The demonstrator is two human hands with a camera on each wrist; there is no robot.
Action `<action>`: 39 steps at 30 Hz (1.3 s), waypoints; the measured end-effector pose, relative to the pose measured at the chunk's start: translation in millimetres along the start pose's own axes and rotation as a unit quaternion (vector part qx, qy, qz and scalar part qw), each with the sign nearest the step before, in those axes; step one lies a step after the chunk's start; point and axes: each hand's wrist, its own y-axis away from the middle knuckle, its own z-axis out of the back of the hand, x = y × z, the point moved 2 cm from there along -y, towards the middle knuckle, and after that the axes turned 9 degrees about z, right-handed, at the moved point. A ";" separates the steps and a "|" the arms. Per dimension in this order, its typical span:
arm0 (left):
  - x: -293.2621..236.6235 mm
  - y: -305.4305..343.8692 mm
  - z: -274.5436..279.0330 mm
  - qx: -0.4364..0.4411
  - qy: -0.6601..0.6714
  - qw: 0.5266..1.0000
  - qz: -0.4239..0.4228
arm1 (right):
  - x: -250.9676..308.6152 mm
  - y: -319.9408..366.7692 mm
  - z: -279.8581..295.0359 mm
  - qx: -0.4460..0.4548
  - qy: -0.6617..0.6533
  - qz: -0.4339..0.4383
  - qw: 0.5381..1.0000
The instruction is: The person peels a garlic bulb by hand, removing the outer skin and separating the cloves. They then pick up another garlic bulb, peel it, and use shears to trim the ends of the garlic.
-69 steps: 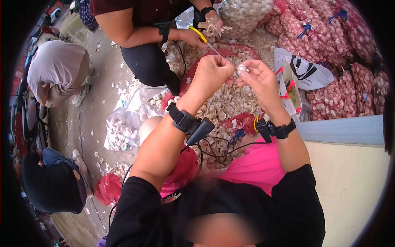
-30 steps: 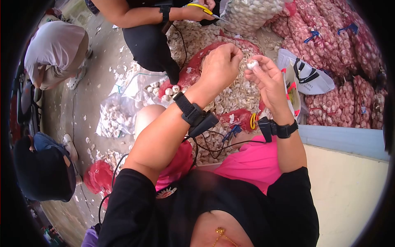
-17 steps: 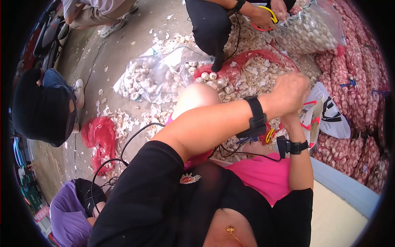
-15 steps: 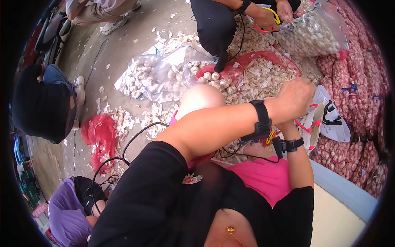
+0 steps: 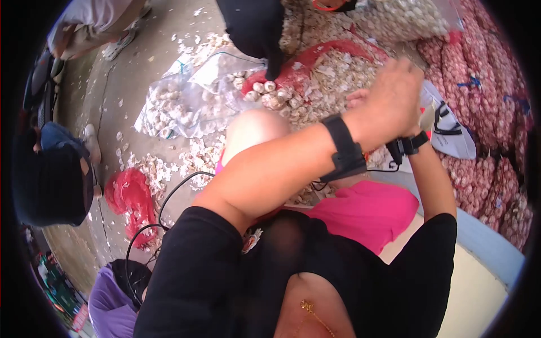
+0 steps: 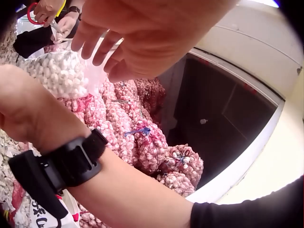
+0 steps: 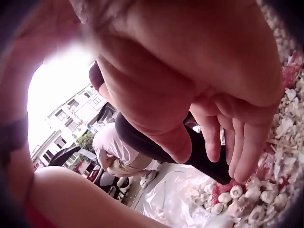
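Observation:
My left hand (image 5: 391,96) is raised in front of me and crosses over my right wrist in the head view. In the left wrist view its fingers (image 6: 114,50) hang loosely, with nothing between them. My right hand (image 5: 356,99) is mostly hidden behind the left in the head view; only some fingers stick out to the left. In the right wrist view the right hand (image 7: 204,90) shows its palm, fingers hanging fairly straight with no garlic in them. Below lie loose garlic bulbs (image 5: 271,96) beside a heap of garlic skins (image 5: 338,76) on red netting (image 5: 315,53).
A clear plastic bag (image 5: 186,107) of garlic lies to the left. Red mesh sacks of garlic (image 5: 456,62) are stacked at right, near a white tote bag (image 5: 453,132). Another person's dark-clothed leg (image 5: 253,31) is ahead. Black cables (image 5: 186,177) trail by my knee.
The garlic bulb seen in my right fingers earlier no longer shows. My left arm has swung right across the right one, and some right-hand fingers now stick out leftward.

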 end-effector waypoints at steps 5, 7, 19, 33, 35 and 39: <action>2.7 -15.2 18.1 0.020 -0.017 1.000 -0.008 | -73.0 71.4 67.8 -0.145 0.081 -0.005 0.986; -10.4 -16.0 26.0 0.057 -0.001 0.998 -0.003 | -93.4 81.8 69.0 -0.222 0.034 -0.073 0.972; -18.6 -9.0 7.6 0.187 0.071 0.967 0.160 | -280.4 6.0 -65.3 -0.289 0.106 -0.053 0.950; 107.6 -33.6 -19.3 0.508 -0.115 0.817 0.249 | -229.5 1.8 -150.0 -0.151 0.078 0.093 0.981; 146.4 -26.3 -38.6 0.525 -0.145 0.803 0.241 | -235.0 7.6 -145.5 -0.209 -0.040 0.073 0.974; 196.0 -2.4 -73.8 0.569 -0.126 0.774 0.248 | -226.0 26.5 -131.2 -0.273 -0.384 0.010 0.882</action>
